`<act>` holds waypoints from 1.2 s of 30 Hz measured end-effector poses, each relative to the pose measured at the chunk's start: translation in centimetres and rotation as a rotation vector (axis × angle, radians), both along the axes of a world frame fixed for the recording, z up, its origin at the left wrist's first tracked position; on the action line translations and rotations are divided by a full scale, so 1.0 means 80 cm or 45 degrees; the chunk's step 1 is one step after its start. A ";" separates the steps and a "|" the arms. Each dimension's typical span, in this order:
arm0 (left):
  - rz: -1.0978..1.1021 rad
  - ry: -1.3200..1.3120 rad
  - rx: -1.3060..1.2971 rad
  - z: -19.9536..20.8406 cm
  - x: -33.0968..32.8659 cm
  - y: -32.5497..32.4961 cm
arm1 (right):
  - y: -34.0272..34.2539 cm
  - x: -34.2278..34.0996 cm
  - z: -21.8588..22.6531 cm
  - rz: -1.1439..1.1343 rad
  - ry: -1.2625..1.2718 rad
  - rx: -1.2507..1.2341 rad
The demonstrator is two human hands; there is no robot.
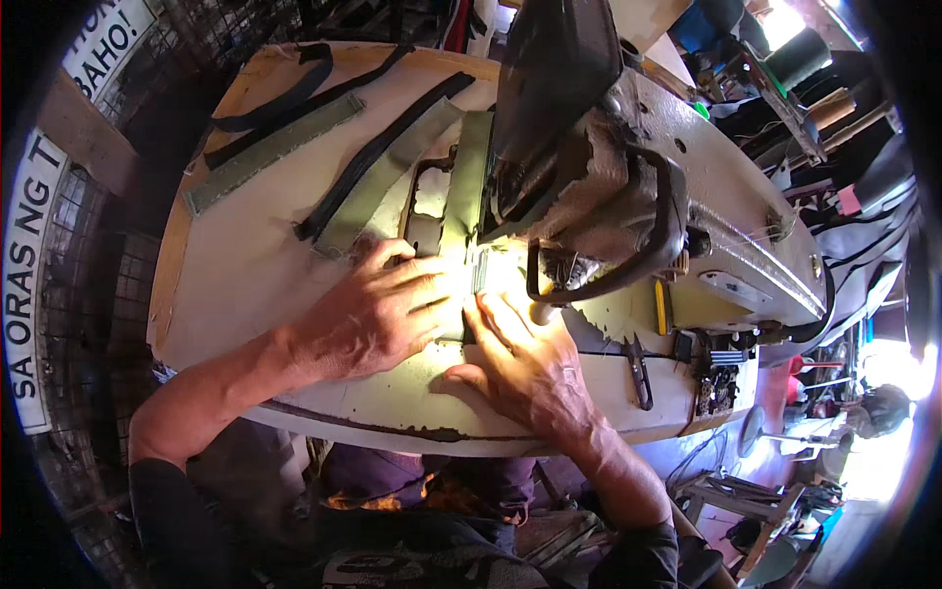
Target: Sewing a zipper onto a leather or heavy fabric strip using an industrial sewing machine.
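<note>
A green fabric strip [465, 191] runs along the table beside the sewing machine [599, 187], its near end in bright lamp light by the needle area. My left hand [368, 309] lies on the left of this strip, fingers stretched and reaching over its edge. Close by on the right, my right hand [525, 358] rests flat with fingers extended toward the presser foot, its thumb out to the left. Glare and my fingers hide the work's near end. Left of the strip, a cut-out in the table [427, 211] shows dark metal.
Another green strip [270, 157], a second green strip [392, 177] and black strips [388, 152] lie on the white tabletop [245, 260]. Small scissors or snips [639, 375] and a yellow-black cutter [663, 306] lie right of my right hand. The machine's arm stands over the table.
</note>
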State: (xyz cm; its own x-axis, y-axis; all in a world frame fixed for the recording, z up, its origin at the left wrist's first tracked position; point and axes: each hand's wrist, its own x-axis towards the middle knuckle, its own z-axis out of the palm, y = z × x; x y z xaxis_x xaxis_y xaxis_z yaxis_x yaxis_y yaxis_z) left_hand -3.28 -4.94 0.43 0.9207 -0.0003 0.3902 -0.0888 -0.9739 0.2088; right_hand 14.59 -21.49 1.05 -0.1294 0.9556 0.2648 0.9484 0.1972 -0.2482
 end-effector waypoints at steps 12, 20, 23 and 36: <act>-0.075 0.059 -0.126 0.000 0.003 0.018 | 0.016 0.003 -0.006 -0.052 0.088 0.071; -0.071 0.051 -0.056 0.006 0.012 0.023 | 0.022 0.006 -0.001 -0.092 0.033 0.189; -0.037 0.009 -0.046 0.002 0.018 0.028 | 0.023 0.008 0.002 -0.098 0.035 0.149; -0.025 -0.016 -0.047 -0.013 0.019 0.034 | -0.224 0.252 0.166 -1.192 -0.323 0.674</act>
